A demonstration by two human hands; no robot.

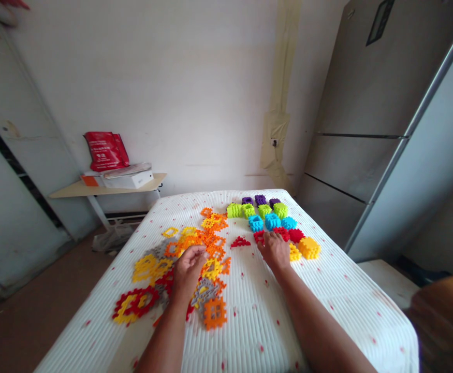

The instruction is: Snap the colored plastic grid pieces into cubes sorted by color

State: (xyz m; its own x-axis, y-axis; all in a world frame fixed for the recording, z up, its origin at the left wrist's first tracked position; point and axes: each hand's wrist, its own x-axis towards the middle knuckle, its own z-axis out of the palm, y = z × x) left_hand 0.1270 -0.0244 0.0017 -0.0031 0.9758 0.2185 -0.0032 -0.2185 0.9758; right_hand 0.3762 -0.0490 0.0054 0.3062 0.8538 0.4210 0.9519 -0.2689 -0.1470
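My left hand (pixel 188 270) is over a loose pile of flat notched plastic building pieces, its fingers curled in. Whether anything is between those fingers I cannot make out. The pile mixes orange pieces (pixel 215 313), yellow pieces (pixel 145 266), grey pieces (pixel 204 291) and red pieces (pixel 148 296). My right hand (pixel 275 252) reaches further out, its fingers closed on a red building piece (pixel 259 237) in the row of red stacks. A red triangular piece (pixel 240 242) lies alone between the hands. Yellow stacks (pixel 309 248) are just right of my right hand.
Beyond the red row stand blue stacks (pixel 272 221), lime green stacks (pixel 234 210) and purple stacks (pixel 260 200). A white quilted cloth (pixel 257 331) covers the table. A fridge (pixel 350 114) rises at right; a side table (pixel 71 191) with a red bag (pixel 104 150) is at left.
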